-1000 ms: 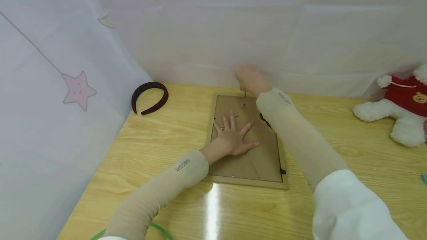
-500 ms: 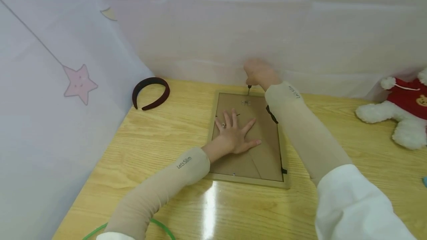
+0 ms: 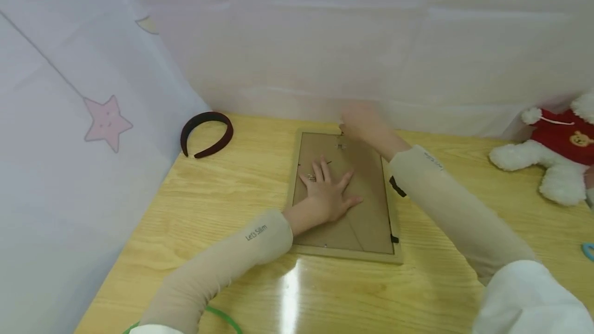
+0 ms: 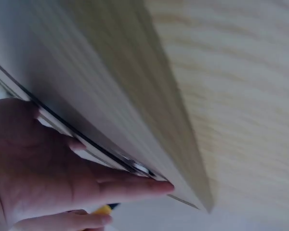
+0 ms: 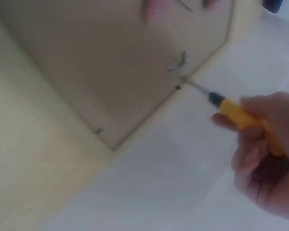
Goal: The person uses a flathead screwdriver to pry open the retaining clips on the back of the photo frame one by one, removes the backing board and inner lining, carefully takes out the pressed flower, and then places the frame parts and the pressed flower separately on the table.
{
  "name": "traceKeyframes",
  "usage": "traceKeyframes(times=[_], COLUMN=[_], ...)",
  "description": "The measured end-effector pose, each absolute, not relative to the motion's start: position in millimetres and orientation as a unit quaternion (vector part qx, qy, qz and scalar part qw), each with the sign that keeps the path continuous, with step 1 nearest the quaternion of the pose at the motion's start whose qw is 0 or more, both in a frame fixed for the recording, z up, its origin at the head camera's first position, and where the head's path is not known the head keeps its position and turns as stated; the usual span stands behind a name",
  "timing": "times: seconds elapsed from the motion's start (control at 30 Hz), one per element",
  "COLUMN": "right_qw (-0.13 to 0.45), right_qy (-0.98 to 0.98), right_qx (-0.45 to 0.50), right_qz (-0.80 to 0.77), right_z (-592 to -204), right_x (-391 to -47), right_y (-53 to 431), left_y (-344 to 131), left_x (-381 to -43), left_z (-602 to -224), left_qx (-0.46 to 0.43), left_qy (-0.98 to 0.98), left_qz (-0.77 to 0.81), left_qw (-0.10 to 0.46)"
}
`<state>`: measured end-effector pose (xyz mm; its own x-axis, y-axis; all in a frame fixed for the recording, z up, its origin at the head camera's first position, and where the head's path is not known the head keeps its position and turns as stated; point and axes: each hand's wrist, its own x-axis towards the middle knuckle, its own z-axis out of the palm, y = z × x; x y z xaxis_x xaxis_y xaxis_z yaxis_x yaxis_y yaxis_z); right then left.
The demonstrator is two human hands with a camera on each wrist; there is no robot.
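Note:
A picture frame [image 3: 371, 233] lies face down on the wooden table, its brown backing board up. My left hand [image 3: 325, 197] rests on the backing with fingers spread; a ring shows on one finger. At the frame's far edge my right hand [image 3: 366, 123] grips a yellow-handled screwdriver [image 5: 238, 114] with a black collar. In the right wrist view its thin metal tip meets the backing's edge beside a small metal hanger [image 5: 179, 63]. The left wrist view shows the left hand [image 4: 48, 168] from the side against the board, with a bit of yellow handle beyond it.
A dark red headband [image 3: 206, 113] lies at the back left. A white plush toy [image 3: 563, 153] in a red top sits at the right, near a blue object [image 3: 588, 250] at the edge. Part of a green ring [image 3: 225, 318] shows at the front. A cloth backdrop [image 3: 297, 55] rises behind the table.
My right hand has come lower over the frame's far edge, its forearm swinging to the right, and the screwdriver has tilted. My left hand stays spread on the backing.

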<state>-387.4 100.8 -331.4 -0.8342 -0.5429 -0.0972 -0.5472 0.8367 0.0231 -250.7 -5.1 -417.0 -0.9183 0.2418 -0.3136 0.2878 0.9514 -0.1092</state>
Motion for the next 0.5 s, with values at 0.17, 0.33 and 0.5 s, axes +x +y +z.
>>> traceKeyframes(times=[0.17,0.33,0.5], right_qw=[0.032,0.066,0.069], right_qy=[0.925,0.893,0.881], right_qx=[-0.367,-0.403,-0.415], right_qz=[-0.088,-0.188,-0.217], right_z=[-354.9,-373.8,-384.3], right_x=[-367.9,-351.9,-349.2], right_y=[122.7,127.0,116.9], left_y=[1.6,2.0,1.5], left_x=[-228.3,-217.2,-216.4], left_z=[-411.8,-410.4,-410.0], left_qx=[0.142,0.142,0.142], left_qy=[0.977,0.975,0.975], left_qz=[-0.085,-0.106,-0.101], left_qw=[0.134,0.136,0.138])
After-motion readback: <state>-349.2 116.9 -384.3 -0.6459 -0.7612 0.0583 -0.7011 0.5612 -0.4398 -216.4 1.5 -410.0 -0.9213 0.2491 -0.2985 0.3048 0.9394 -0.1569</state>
